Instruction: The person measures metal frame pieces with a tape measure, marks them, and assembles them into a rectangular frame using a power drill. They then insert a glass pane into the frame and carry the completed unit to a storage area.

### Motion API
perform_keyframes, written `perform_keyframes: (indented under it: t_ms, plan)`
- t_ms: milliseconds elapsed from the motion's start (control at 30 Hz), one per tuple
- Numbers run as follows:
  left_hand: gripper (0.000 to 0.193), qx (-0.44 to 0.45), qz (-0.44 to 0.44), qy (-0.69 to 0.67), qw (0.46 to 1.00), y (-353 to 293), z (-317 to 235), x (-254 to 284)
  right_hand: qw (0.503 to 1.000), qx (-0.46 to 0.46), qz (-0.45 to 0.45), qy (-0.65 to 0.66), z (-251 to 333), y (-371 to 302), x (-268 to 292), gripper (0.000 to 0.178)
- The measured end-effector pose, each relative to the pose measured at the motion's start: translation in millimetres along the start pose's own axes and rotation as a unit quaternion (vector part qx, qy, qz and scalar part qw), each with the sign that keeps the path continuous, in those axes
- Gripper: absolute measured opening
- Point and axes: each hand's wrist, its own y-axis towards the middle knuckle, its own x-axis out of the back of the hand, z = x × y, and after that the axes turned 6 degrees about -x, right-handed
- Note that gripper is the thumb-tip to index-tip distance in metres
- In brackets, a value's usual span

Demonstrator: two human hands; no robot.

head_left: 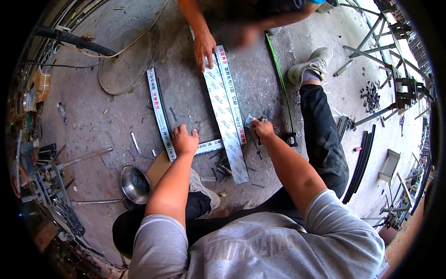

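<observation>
In the head view, the wide film-covered strip (pixel 226 122) lay on the concrete floor (pixel 186 88) between the person's two hands, and served as the landmark; a co-worker's hand (pixel 205 50) rested on its far end, fingers laid over it.

The left hand (pixel 185 141) was left of the wide strip, at the corner where a long wrapped strip (pixel 160 111) met a short wrapped strip (pixel 209 147); its fingers were slightly apart and pressed down rather than wrapped around anything. The right hand (pixel 263 129) was just right of the wide strip, fingers drawn together near a small pale scrap (pixel 249 120); whether they were clamped on it, I could not tell. A narrow wrapped strip (pixel 231 88) ran along the wide strip's right edge; the short strip reached the wide strip's left edge.

The work looked partway along: strips were laid out, two forming a corner; whether that corner was fastened could not be told; the protective film was on, so peeling seemed not yet done. The green tape measure (pixel 280 74) lay drawn out to the right of the wide strip, and a white marker (pixel 135 143) well to its left, suggesting that measuring and marking belonged to this stage; any closing of the outline appeared left to do.
</observation>
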Motion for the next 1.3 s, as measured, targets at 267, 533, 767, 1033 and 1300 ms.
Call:
perform_keyframes:
  t_ms: [267,533,767,1033,1300]
  plan:
    - [0.096,-0.012,0.072,0.101,0.992,-11,-21,3,0.997,-0.046,-0.059,0.003,-12,-11,37,0.032]
    - [0.106,-0.018,0.112,0.092,0.989,-16,-25,-2,0.994,-0.025,-0.106,-0.016,-19,-11,38,0.046]
    - [0.107,-0.010,0.125,0.098,0.987,-16,-28,2,0.997,-0.006,-0.060,-0.040,-34,7,42,0.043]
    - [0.109,-0.002,0.137,0.102,0.985,-18,-26,0,0.999,-0.039,-0.032,-0.021,-17,-17,47,0.051]
    - [0.112,0.004,0.146,0.099,0.984,-13,-30,4,0.994,-0.037,-0.098,-0.010,-19,-8,37,0.034]
